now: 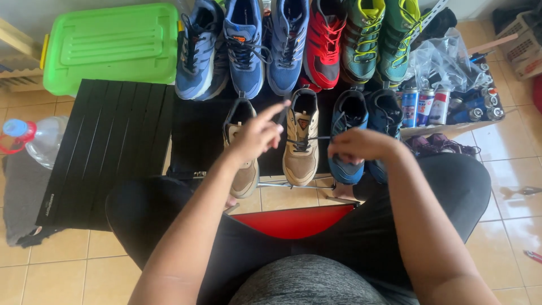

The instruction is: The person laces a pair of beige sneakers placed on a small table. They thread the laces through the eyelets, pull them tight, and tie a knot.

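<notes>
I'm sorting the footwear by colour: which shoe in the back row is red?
The red sneaker, fourth from the left in the back row, between a blue sneaker and a green-and-yellow sneaker. It alone is red with matching red laces.

tan shoe (301,144): matt suede-like cloth with a woven mesh look was seen
lace (309,138): dark woven cord, matt
green box (113,45): smooth, slightly glossy plastic
black panel (107,149): matt, ribbed surface
floor tiles (508,181): glossy glazed ceramic
spray cans (424,106): shiny metal
clear bag (443,59): crinkled glossy plastic film
bottle (39,138): clear plastic
</notes>
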